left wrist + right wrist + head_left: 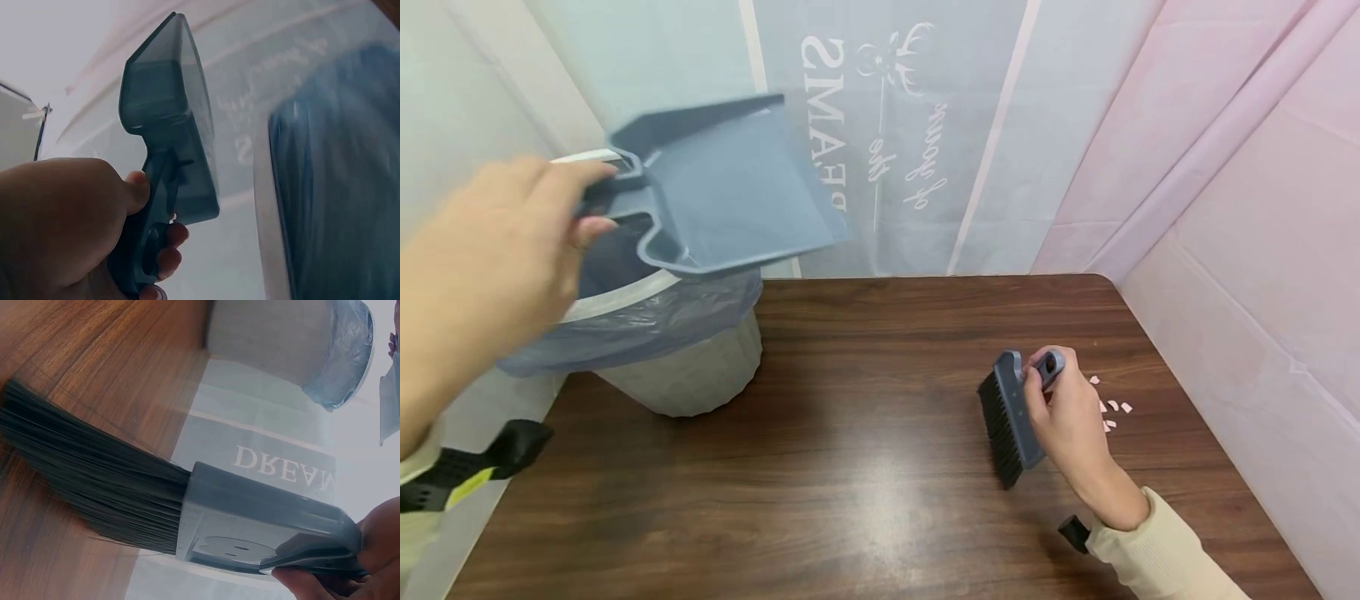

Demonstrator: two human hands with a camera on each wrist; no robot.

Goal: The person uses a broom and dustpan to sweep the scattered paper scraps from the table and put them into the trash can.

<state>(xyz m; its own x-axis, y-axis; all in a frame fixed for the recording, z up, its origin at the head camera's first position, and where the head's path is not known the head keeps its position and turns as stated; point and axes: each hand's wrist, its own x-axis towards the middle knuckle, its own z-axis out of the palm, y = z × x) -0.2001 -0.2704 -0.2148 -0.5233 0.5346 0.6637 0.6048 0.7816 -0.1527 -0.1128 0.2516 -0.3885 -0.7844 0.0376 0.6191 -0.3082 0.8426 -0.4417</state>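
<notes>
My left hand (512, 242) grips a blue-grey dustpan (737, 192) by its handle, up in the air at the waste bin's rim. In the left wrist view the thumb and fingers wrap the dustpan's handle (150, 250). The pan shows no scraps on its visible floor. At the right side of the table my right hand (1071, 417) holds a small hand brush (1018, 408) by its grip. The brush's dark bristles (94, 469) point left and down, close over the wood. Several small white scraps (1112, 407) lie on the table just beyond the right hand.
A pale waste bin (700, 375) lined with a translucent blue bag (700, 308) stands at the left of the brown wooden table (850, 433). Printed cloth (985, 125) hangs behind the table, and a pale pink curtain (1262, 275) runs along its right edge.
</notes>
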